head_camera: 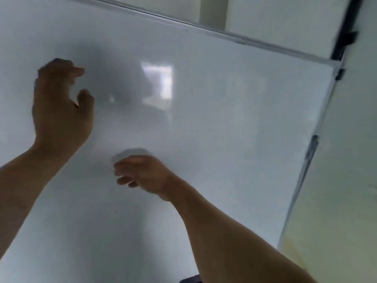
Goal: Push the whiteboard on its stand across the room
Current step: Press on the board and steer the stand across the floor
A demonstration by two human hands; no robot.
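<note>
A large white whiteboard [224,111] with a thin metal frame fills most of the view, tilted in the picture. My left hand [61,107] is raised in front of its left part, fingers curled and apart, holding nothing. My right hand [142,174] is lower, near the middle of the board, fingers spread and pointing left. The frame is blurred, so I cannot tell whether either hand touches the surface. The stand below is out of view.
A black bracket [339,74] sits at the board's top right corner, with a dark post [346,27] above it. A pale wall [346,160] runs close along the board's right edge. A dark object [190,279] shows at the bottom edge.
</note>
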